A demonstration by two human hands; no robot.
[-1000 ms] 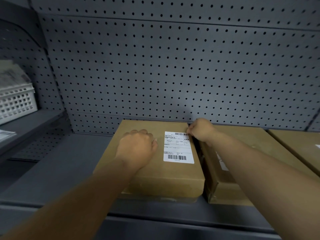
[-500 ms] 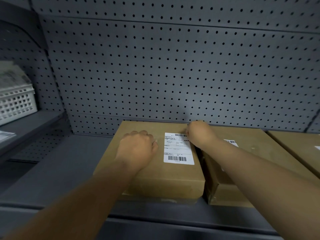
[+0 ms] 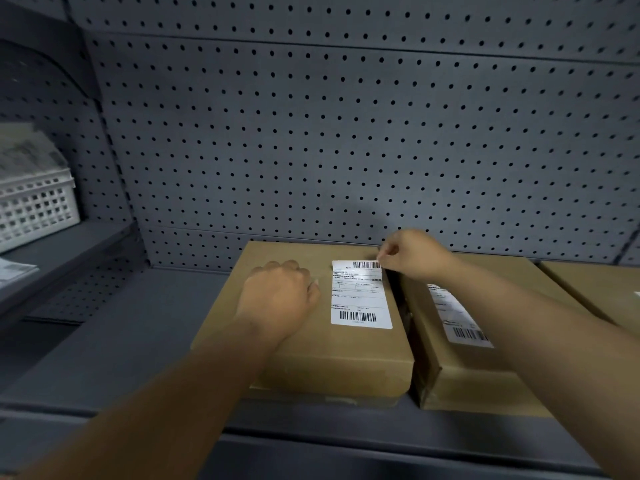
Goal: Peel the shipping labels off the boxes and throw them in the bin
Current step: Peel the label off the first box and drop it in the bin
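The thin, tearable shipping label [image 3: 360,294] is pinched at its far right corner by the right hand [image 3: 410,254]; the cardboard box [image 3: 311,351] is steadied by the fisted left hand [image 3: 277,294].

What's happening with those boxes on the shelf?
A person is peeling a shipping label off the left-hand cardboard box on a grey shelf. The left hand rests as a fist on the box top, beside the label. The right hand pinches the label's far right corner, which looks barely lifted; the rest lies flat. The neighbouring box carries its own label, untouched. No bin is in view.
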